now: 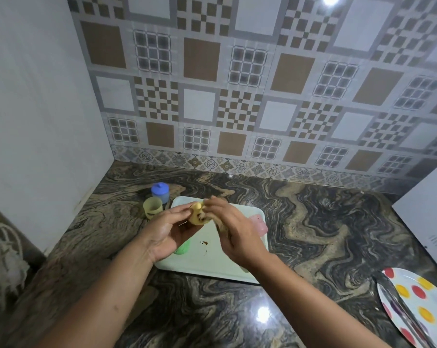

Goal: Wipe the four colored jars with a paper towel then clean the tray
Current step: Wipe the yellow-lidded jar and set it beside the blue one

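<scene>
My left hand [166,232] holds a yellow lid [197,215] with brown smears above the white tray [240,268]. My right hand [233,229] presses a crumpled, stained paper towel [221,227] against that lid. The open yellow jar [152,207] stands on the counter left of the tray, and the blue jar [160,192] with its lid on stands just behind it. A green jar [182,247] lies on the tray, mostly hidden under my left hand. A pink jar [259,223] lies on the tray's right side, partly behind my right hand. Brown stains [204,243] mark the tray's middle.
A spotted plate [421,305] with a metal utensil [400,312] across it sits at the counter's right front. A white appliance [428,212] stands at the right. White wall on the left, tiled wall behind. Dark marbled counter [313,222] runs around the tray.
</scene>
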Action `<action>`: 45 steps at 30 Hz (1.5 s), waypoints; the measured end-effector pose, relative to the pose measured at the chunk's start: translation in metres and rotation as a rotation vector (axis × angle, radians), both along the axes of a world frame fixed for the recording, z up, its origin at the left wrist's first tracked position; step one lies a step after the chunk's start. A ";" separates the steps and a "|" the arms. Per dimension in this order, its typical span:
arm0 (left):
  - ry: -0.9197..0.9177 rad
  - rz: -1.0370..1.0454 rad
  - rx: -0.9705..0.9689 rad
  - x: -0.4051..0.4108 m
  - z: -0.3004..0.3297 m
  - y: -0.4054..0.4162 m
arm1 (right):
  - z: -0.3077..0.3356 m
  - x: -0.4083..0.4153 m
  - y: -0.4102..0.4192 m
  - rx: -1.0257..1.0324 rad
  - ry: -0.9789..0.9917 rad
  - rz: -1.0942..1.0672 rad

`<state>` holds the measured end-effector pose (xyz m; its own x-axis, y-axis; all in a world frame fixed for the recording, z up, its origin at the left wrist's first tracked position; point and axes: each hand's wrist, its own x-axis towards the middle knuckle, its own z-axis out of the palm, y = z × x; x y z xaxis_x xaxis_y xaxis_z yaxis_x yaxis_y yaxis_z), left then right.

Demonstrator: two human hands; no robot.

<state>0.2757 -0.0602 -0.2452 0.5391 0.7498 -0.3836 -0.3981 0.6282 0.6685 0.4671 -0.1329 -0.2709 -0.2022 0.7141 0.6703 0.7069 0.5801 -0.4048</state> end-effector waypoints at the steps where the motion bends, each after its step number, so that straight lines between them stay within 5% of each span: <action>1: 0.024 -0.029 0.033 0.000 0.001 0.001 | -0.006 -0.001 0.000 -0.022 -0.020 0.012; 6: 0.126 -0.079 0.077 -0.008 -0.004 0.001 | -0.009 0.001 0.012 -0.287 0.383 -0.264; 10: 0.132 -0.076 0.149 -0.007 -0.001 0.002 | -0.008 -0.011 0.001 -0.125 0.121 -0.096; 14: 0.137 -0.048 0.203 -0.008 0.000 -0.002 | -0.002 0.001 0.012 -0.609 0.371 -0.364; 16: 0.265 0.003 0.274 -0.006 -0.001 -0.002 | 0.003 0.003 0.014 -0.520 0.301 -0.486; 20: 0.382 0.088 0.327 0.009 -0.003 -0.007 | 0.017 -0.021 0.006 -0.177 0.176 -0.216; 26: 0.536 0.251 0.388 0.013 -0.015 -0.011 | 0.002 -0.005 0.019 -0.570 0.111 -0.530; 31: 0.487 0.304 0.293 0.018 -0.021 -0.011 | 0.019 -0.017 0.013 -0.370 0.298 -0.447; 37: 0.427 0.340 0.259 0.028 -0.020 -0.018 | -0.003 -0.019 0.016 -0.208 0.001 -0.329; 45: 0.584 0.427 0.461 0.032 -0.028 -0.026 | -0.014 -0.012 0.020 -0.181 -0.195 -0.353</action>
